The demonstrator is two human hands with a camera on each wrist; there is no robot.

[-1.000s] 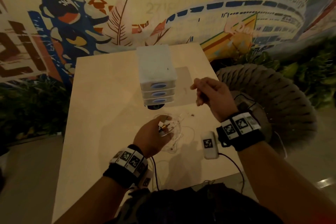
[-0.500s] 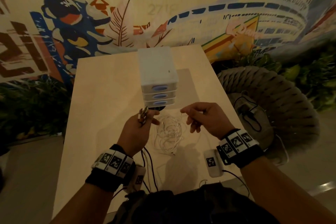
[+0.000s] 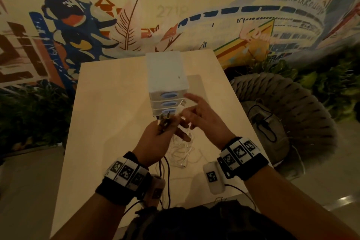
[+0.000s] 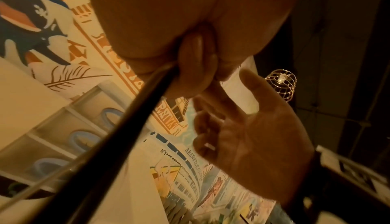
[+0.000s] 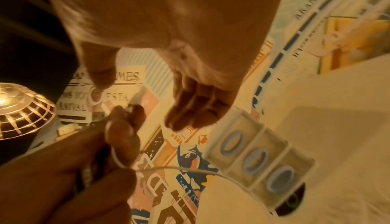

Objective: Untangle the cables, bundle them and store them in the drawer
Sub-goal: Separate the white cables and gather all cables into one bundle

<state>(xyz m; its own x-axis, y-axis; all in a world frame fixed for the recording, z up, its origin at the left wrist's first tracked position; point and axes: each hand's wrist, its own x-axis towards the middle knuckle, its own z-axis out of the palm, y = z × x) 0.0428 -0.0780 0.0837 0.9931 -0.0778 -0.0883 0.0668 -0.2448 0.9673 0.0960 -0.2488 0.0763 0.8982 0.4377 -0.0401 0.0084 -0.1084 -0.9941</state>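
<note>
Head view, left to right: left hand (image 3: 155, 138) is curled round a bunch of cable ends (image 3: 164, 121), plugs sticking up past the fingers; dark cables (image 3: 165, 169) drop from it toward the table edge. Just right of it and below, white cables (image 3: 181, 152) sit in a loose heap on the table (image 3: 109, 122), so untangling looks partly done at best; nothing bundled. Right hand (image 3: 202, 121) is beside the left, fingers spread and mostly straight, with a white plug (image 3: 182, 106) at its fingertips; whether it pinches it is unclear, blurred. Drawer unit (image 3: 167, 84) stands just beyond both hands, all three drawers closed. Storing not started.
</note>
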